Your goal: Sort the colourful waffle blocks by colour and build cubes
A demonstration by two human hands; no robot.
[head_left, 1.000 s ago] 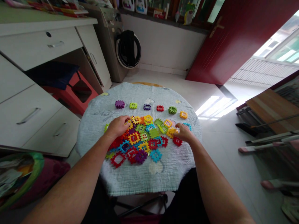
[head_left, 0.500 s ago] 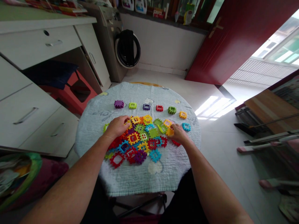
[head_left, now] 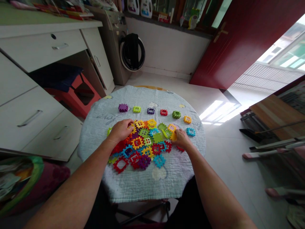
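A heap of colourful plastic interlocking building blocks (head_left: 137,143), flat squares with notched edges, covers the middle of the round table. On the heap's left side my left hand (head_left: 122,129) has its fingers curled against a yellow block (head_left: 133,129), partly hidden by them. At the right end, my right hand (head_left: 182,139) pinches an orange-yellow block (head_left: 173,136). Just above it lies another yellow block (head_left: 171,128) with a window grid, beside green ones. Behind the heap runs a spaced row of blocks, from a purple stack (head_left: 123,107) to a blue block (head_left: 191,131).
A pale blue cloth (head_left: 140,187) covers the table. White drawers (head_left: 35,117) and a red stool (head_left: 88,95) are to the left, a washing machine (head_left: 116,47) behind. A bin (head_left: 40,178) stands at lower left; a red door (head_left: 214,47) is at the right.
The view has shifted slightly, so everything sits a little lower and further right. Both hands stay at the same spots on the heap; the row behind is unchanged.
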